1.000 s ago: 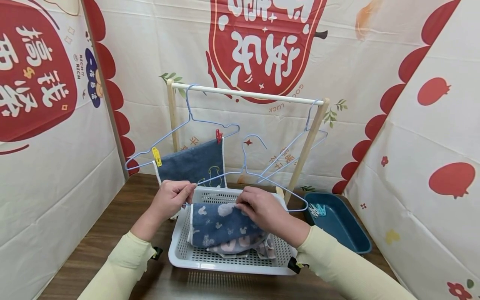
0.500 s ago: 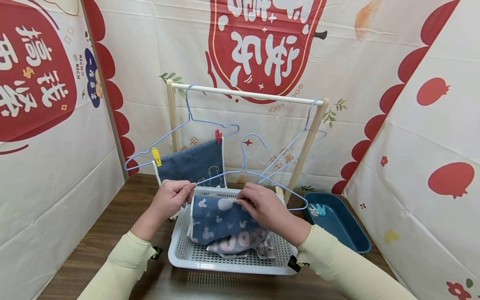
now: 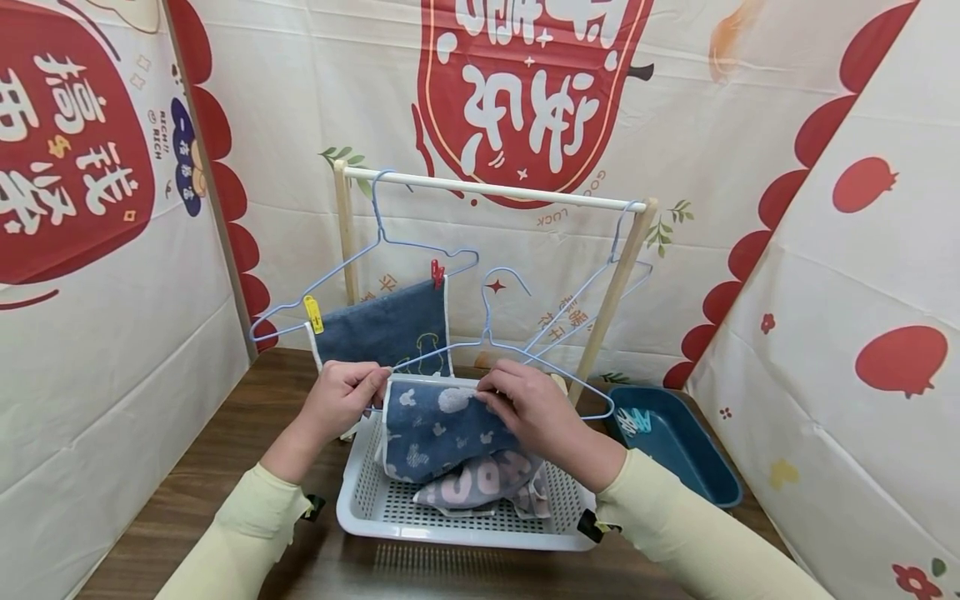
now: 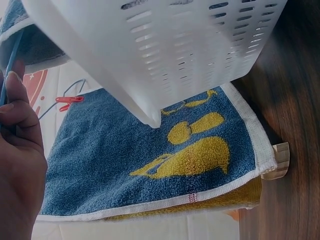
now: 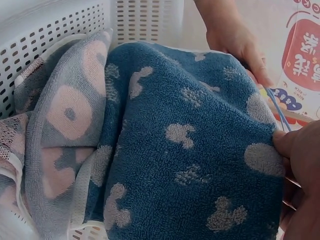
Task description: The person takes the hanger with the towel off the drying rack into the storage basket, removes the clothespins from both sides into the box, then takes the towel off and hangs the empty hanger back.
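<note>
My left hand [image 3: 341, 404] grips the left end of a blue wire hanger [image 3: 438, 353] above the white basket [image 3: 457, 533]. Draped over its lower bar is a blue towel [image 3: 442, 437] with pale mouse-head patterns. My right hand [image 3: 531, 408] pinches this towel's top edge between thumb and fingers; the right wrist view shows the thumb [image 5: 285, 145] against it. Beneath, a grey-and-pink towel [image 5: 67, 112] lies bunched in the basket. The hanger's hook points up, free of the rail.
Behind stands a wooden rack with a white rail [image 3: 495, 187]. From it hangs a dark blue towel [image 3: 382, 321], held to a hanger by a yellow clip [image 3: 312, 315] and a red clip [image 3: 437, 273]. Another hanger [image 3: 617, 237] hangs right. A teal tray [image 3: 693, 458] holds several clips [image 3: 636, 419].
The blue towel's top edge has risen above the hanger's lower bar, and more of the grey-and-pink towel shows below. The right hand has shifted slightly; the left hand keeps its place.
</note>
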A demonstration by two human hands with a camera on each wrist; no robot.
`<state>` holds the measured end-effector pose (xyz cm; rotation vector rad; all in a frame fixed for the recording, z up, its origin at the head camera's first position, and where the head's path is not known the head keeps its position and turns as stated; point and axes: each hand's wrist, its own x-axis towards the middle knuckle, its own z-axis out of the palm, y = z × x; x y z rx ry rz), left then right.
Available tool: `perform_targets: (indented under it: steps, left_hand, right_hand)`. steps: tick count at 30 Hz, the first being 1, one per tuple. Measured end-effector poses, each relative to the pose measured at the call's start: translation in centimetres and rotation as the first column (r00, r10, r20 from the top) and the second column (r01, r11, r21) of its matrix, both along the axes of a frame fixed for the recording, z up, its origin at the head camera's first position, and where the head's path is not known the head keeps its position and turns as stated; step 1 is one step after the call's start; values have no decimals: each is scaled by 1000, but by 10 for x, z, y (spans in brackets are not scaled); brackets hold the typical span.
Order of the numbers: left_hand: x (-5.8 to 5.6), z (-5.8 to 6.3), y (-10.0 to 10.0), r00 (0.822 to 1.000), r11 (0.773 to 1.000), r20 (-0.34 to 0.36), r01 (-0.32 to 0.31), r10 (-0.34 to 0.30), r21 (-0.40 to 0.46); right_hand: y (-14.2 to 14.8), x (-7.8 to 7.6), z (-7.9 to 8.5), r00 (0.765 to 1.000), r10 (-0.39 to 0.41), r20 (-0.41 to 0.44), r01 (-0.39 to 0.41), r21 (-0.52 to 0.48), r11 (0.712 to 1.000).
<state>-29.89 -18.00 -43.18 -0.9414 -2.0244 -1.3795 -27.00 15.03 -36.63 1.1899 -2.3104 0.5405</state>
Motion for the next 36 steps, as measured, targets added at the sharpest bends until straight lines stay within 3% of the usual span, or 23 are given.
perform_targets:
  steps: [36]
  left_hand:
    - [-1,0,0,1000,1000,-1,1,-1,4]
  right_hand:
    - [9,2,26,991,83,-108,-97,-132,986]
